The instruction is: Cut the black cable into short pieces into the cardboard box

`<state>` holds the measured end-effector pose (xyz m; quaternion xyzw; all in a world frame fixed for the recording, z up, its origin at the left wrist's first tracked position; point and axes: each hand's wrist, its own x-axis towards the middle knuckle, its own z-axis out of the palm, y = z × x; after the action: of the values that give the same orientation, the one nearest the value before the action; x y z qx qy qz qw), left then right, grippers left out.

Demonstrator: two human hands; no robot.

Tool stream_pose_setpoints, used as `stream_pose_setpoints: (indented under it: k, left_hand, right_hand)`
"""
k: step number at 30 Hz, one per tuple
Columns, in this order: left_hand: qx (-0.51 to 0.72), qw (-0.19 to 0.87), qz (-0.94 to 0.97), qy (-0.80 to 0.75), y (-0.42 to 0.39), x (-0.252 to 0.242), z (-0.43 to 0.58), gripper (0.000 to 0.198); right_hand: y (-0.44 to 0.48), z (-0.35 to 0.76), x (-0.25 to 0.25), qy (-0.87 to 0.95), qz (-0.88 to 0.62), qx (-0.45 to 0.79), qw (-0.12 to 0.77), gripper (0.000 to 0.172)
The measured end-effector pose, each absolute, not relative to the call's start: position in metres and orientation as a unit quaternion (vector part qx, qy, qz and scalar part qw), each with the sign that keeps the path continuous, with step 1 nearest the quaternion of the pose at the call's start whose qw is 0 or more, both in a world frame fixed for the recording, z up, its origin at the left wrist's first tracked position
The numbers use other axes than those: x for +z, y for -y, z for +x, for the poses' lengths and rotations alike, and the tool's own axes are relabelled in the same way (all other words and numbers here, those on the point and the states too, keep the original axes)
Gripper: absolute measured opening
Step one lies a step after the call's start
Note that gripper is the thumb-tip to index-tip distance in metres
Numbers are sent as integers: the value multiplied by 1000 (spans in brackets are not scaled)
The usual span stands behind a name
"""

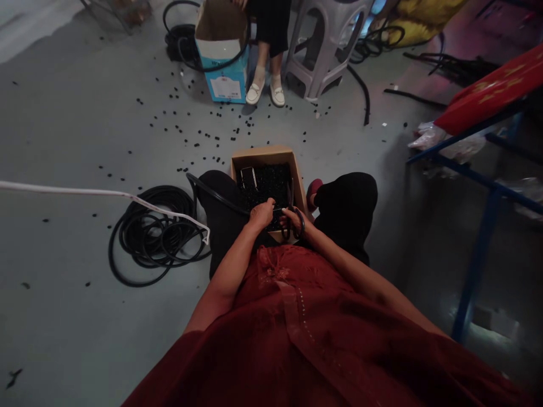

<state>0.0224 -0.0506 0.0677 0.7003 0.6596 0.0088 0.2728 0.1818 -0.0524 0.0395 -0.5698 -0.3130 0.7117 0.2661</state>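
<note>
My left hand [262, 215] is closed around a black rubber hose [220, 196], which runs over my left thigh from a coil [156, 226] on the floor. In my right hand [294, 219] is a pair of scissors [291, 195] with dark handles, blades pointing away from me. Both hands are close together over the near end of a cardboard box [263, 151] between my legs. Small black pieces [274, 178] fill its bottom, and a dark rectangular object with a bright edge [248, 178], perhaps a phone, lies on them.
Black bits are scattered over the grey floor ahead. A white cable [106, 193] crosses at left. A seated person's white shoes [254, 93], a blue-and-white box [224, 76] and a grey plastic stool [324, 42] are in front. A blue metal frame [477, 263] stands at right.
</note>
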Motion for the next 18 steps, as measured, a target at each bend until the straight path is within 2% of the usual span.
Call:
stream_pose_setpoints:
  k: [6, 13, 18]
  left_hand:
    - [31, 269, 726, -632, 59, 72, 25, 33]
    - [147, 183, 810, -537, 71, 94, 31, 36]
    - [189, 261, 801, -504, 85, 104, 42, 32]
  right_hand:
    - [47, 168, 46, 363, -573, 673, 293, 32]
    - [43, 175, 42, 428, -570, 645, 275, 25]
    - [31, 182, 41, 498, -571, 599, 258, 28]
